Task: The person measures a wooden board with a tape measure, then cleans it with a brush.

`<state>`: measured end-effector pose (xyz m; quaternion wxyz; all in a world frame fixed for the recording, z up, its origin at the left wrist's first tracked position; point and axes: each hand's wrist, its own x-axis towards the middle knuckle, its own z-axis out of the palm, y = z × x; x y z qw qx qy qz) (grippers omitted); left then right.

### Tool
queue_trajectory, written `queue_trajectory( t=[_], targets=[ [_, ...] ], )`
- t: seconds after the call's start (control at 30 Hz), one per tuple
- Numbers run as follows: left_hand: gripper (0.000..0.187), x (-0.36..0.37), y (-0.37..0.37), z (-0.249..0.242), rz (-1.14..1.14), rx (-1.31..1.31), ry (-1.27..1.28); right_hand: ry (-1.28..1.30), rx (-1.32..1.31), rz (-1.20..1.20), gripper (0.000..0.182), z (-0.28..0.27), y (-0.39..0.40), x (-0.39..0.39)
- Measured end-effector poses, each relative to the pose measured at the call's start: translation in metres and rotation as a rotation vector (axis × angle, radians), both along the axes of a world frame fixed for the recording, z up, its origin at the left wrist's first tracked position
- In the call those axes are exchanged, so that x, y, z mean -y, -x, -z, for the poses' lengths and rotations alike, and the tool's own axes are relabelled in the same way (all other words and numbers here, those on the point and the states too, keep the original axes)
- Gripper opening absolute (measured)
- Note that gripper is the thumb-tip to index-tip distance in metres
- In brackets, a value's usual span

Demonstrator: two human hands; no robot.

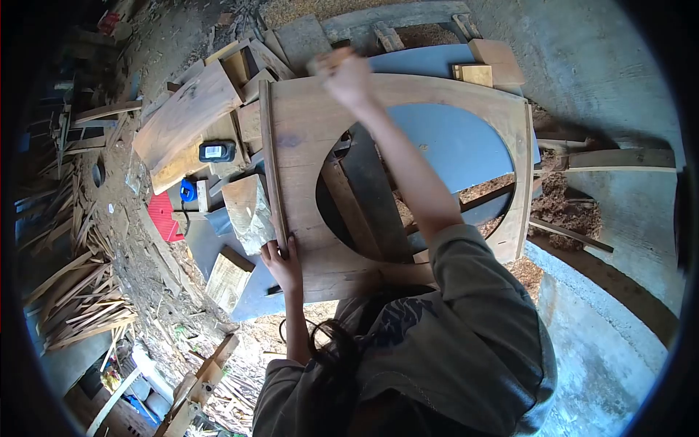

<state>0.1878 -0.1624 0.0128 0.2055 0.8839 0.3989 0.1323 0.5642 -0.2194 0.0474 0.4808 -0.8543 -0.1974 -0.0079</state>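
A wooden panel (298, 189) with a large oval opening lies in front of me, with a raised wooden strip (274, 167) along its left edge. My left hand (282, 266) is closed round this strip near the panel's lower left corner. Stretched to the far edge of the panel, my right hand (349, 80) is closed on a small brown block (336, 58), blurred by motion; I cannot tell its exact kind. Through the oval show a blue-grey board (451, 142) and dark beams.
Left of the panel lie a wide plank (191, 124), a black case with a white label (216, 151), a blue tape measure (188, 190), a red piece (164, 217) and a rough wood block (246, 207). Thin offcuts (91, 306) pile at far left. A small block (473, 74) sits beyond the panel.
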Motion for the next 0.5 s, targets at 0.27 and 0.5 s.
queue_trajectory(
  t=[0.27, 0.5],
  targets=[
    [0.03, -0.001, 0.001, 0.003, 0.012, -0.018, 0.011, 0.172, -0.109, 0.046, 0.022, 0.021, 0.009, 0.004],
    [0.03, 0.0, 0.001, 0.003, 0.014, 0.025, -0.02, 0.232, 0.024, 0.186, 0.022, -0.025, -0.017, 0.079]
  ],
)
